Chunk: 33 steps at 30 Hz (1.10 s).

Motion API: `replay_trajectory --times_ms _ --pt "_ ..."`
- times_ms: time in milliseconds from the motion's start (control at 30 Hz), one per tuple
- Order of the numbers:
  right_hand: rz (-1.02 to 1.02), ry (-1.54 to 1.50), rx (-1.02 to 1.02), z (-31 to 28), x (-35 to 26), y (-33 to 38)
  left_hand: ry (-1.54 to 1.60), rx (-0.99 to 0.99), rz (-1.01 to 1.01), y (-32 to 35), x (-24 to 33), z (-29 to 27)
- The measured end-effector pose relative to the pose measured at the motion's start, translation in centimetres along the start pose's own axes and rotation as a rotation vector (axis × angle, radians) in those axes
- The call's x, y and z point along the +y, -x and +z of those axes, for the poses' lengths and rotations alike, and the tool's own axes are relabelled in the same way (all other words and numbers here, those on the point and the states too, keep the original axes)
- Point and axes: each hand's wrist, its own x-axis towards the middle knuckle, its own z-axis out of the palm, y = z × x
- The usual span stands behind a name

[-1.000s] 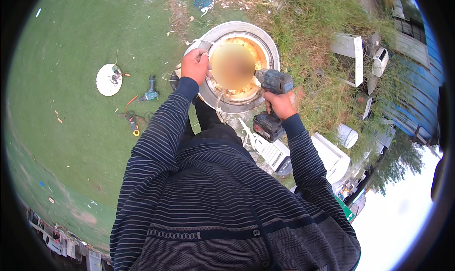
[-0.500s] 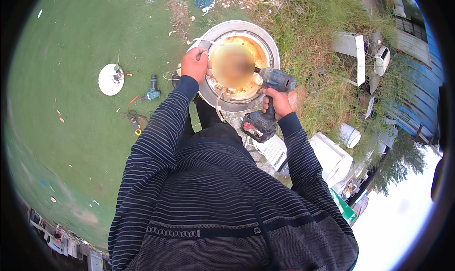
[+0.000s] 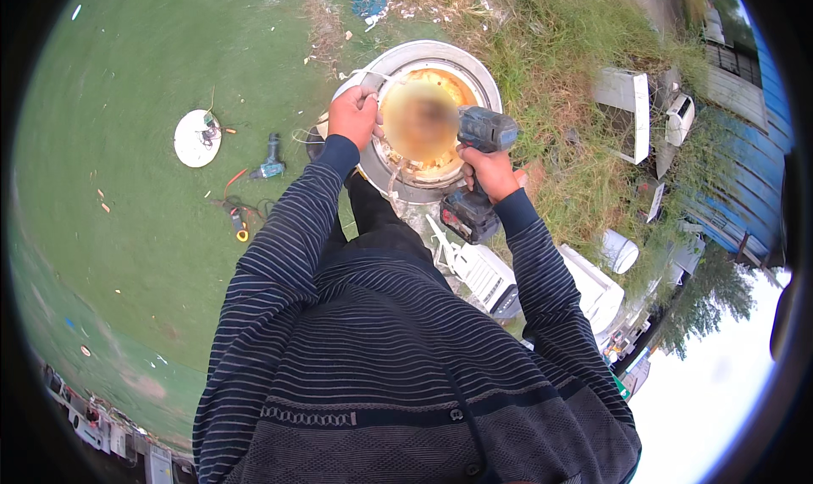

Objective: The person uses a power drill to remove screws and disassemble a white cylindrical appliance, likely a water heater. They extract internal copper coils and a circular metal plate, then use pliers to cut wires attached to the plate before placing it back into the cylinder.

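My right hand [image 3: 489, 172] is wrapped round the handle of a dark cordless drill [image 3: 486, 131], whose bulky battery hangs below my fist. Its front end is over the right part of a round pale metal appliance [image 3: 398, 55] with a rust-stained, orange-brown inside. The middle of that inside is blurred, so the drill's tip cannot be made out. At the appliance's left rim my left hand [image 3: 356, 116] is closed with fingers pinched together; what they hold, if anything, is hidden. A white cable or strip [image 3: 373, 73] runs along the rim beside it.
On the green ground to the left lie a white round cover [image 3: 197, 138] with wires on it, a second teal cordless drill [image 3: 269, 160] and a yellow-and-red tool [image 3: 240, 225] with a lead. Grass [image 3: 550, 86] and discarded white casings [image 3: 622, 111] spread to the right.
My right hand has shifted the drill slightly up and left, turning it so its front end is over the appliance's inside. My left hand stays at the rim, nearly still.
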Motion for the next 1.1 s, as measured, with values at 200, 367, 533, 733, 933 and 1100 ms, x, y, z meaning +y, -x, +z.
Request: replay_trajectory --times_ms 200,367,533,733,933,1100 --pt "0.007 0.219 -0.028 2.2 -2.6 -1.3 -0.004 0.013 -0.019 0.2 0.2 -0.4" --pt "-0.278 0.519 -0.081 2.0 -1.9 -3.2 0.038 0.011 0.000 0.1 -0.4 -0.2" --pt "-0.384 0.811 -0.118 1.8 -2.5 -4.7 -0.008 0.021 0.002 0.4 -0.3 -0.2" --pt "-0.236 0.770 -0.151 3.1 -4.4 -4.1 -0.048 0.000 0.026 0.6 -0.5 -0.4" --pt "-0.138 0.872 -0.153 2.3 -3.9 -4.6 -0.074 -0.023 -0.023 0.6 0.5 -0.5" --pt "-0.289 0.807 -0.104 2.3 -2.9 -4.3 -0.058 -0.013 -0.027 0.4 0.3 -0.3"
